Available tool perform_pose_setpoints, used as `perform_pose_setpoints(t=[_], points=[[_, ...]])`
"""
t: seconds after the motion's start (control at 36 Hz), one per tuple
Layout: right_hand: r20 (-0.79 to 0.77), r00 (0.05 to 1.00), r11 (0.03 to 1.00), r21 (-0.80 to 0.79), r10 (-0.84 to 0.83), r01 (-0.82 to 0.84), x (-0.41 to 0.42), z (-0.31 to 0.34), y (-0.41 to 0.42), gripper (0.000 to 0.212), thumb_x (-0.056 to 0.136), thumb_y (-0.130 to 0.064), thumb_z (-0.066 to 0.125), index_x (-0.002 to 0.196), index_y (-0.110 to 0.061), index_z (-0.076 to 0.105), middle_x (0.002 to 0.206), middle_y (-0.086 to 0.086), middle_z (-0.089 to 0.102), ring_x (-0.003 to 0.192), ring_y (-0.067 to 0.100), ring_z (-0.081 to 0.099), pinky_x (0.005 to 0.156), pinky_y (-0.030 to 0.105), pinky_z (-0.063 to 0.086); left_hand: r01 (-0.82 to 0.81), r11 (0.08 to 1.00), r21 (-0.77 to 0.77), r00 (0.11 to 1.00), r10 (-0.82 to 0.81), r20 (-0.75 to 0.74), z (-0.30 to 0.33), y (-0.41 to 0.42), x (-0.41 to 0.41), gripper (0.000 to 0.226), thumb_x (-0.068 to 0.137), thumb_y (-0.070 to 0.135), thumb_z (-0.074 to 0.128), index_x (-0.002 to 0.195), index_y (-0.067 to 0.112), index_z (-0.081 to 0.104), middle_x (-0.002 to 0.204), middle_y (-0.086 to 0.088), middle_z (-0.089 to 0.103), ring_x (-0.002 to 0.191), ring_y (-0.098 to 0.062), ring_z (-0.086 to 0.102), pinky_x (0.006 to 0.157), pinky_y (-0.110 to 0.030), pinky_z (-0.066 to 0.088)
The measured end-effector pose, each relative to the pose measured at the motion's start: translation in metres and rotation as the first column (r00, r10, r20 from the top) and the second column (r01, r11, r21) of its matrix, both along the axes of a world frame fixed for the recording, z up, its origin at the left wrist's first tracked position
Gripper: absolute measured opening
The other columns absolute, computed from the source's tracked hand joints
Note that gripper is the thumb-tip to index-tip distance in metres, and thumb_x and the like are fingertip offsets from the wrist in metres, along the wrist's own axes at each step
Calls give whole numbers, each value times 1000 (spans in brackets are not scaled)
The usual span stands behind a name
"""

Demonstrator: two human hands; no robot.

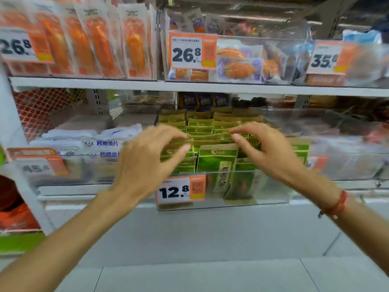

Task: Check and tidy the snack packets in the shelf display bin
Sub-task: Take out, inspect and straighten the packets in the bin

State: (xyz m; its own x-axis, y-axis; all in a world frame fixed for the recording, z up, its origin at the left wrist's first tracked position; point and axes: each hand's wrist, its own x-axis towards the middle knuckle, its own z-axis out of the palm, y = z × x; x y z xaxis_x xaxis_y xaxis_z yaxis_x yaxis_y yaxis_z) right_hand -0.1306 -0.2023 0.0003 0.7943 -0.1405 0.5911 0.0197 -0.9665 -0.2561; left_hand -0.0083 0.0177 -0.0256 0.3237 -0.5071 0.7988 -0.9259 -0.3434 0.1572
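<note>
Green and tan snack packets [216, 159] stand in rows inside a clear display bin [271, 186] on the middle shelf, behind a 12.8 price tag [180, 189]. My left hand [147, 157] reaches over the bin's left side; its curled fingers and thumb pinch the top edges of the front-left packets. My right hand [265, 148] reaches over the right side, thumb and fingertips closing on packet tops in the middle row. A red cord bracelet sits on the right wrist. Motion blur softens both hands.
Left of the bin lie white fish-slice packets [105, 144] in another clear bin. The shelf above holds orange packets [94, 39] and a bin tagged 26.8 [242, 60]. Blurred goods fill the bin at right [347, 144]. Grey floor lies below.
</note>
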Motion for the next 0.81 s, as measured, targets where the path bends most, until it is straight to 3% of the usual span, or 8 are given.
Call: perform_pose_setpoints(t=[0.08, 0.14, 0.19, 0.31, 0.42, 0.53, 0.69, 0.81], points=[[147, 989, 998, -52, -30, 38, -20, -34, 5, 48, 92, -54, 43, 115, -18, 65, 108, -3, 67, 98, 7, 55, 85, 20, 38, -77, 982, 171, 989, 54, 134, -28, 1, -10, 47, 86, 48, 62, 121, 17, 64, 131, -3, 60, 120, -18, 52, 93, -34, 49], [154, 986, 989, -122, -66, 85, -21, -54, 3, 54, 90, -56, 45, 122, -16, 60, 117, 1, 64, 108, 14, 53, 96, 25, 36, -164, 953, 255, 968, 106, 227, -36, 0, -9, 55, 83, 47, 60, 125, 13, 61, 139, -10, 53, 129, -25, 43, 99, -41, 46], [165, 983, 975, -191, -85, 116, -18, -65, 1, 54, 91, -53, 44, 128, -14, 54, 124, 5, 61, 117, 18, 47, 104, 30, 31, -210, 933, 291, 957, 135, 257, -36, 1, -6, 55, 83, 49, 56, 124, 13, 61, 142, -13, 51, 133, -27, 38, 103, -43, 42], [260, 961, 967, -206, -94, 150, -5, -70, -1, 42, 95, -40, 42, 126, -13, 53, 121, 7, 62, 114, 20, 47, 101, 32, 30, -240, 911, 336, 954, 157, 254, -34, -2, 1, 51, 80, 48, 61, 116, 12, 59, 143, -12, 48, 134, -26, 35, 107, -40, 33], [321, 944, 965, -213, -77, 151, 12, -72, 2, 33, 95, -26, 45, 123, -13, 55, 118, 7, 63, 111, 20, 47, 97, 33, 31, -208, 920, 334, 973, 160, 165, -30, 0, 14, 47, 80, 49, 63, 111, 14, 59, 143, -8, 49, 132, -22, 36, 103, -43, 42], [294, 953, 978, -165, -75, 128, 24, -71, 3, 27, 95, -21, 47, 120, -15, 57, 117, 5, 63, 111, 20, 49, 97, 32, 29, -161, 947, 277, 987, 150, 60, -26, 5, 24, 41, 80, 53, 62, 104, 19, 60, 140, -1, 51, 129, -17, 38, 104, -45, 41], [350, 936, 991, -112, -33, 77, 18, -69, 1, 29, 88, -11, 67, 117, -11, 62, 116, 7, 64, 112, 22, 51, 99, 29, 32, -68, 992, 106, 997, 70, -13, -9, -11, 11, 38, 92, 51, 47, 117, 25, 57, 132, 7, 55, 122, -9, 44, 102, -25, 30], [411, 902, 960, -171, -135, 221, 9, -63, -4, 20, 85, -22, 65, 100, -10, 67, 103, 8, 63, 102, 23, 49, 91, 33, 34, -22, 984, 175, 998, 12, 57, 4, -30, 3, 35, 92, 44, 49, 112, 21, 67, 103, 5, 65, 100, -11, 54, 76, -24, 40]])
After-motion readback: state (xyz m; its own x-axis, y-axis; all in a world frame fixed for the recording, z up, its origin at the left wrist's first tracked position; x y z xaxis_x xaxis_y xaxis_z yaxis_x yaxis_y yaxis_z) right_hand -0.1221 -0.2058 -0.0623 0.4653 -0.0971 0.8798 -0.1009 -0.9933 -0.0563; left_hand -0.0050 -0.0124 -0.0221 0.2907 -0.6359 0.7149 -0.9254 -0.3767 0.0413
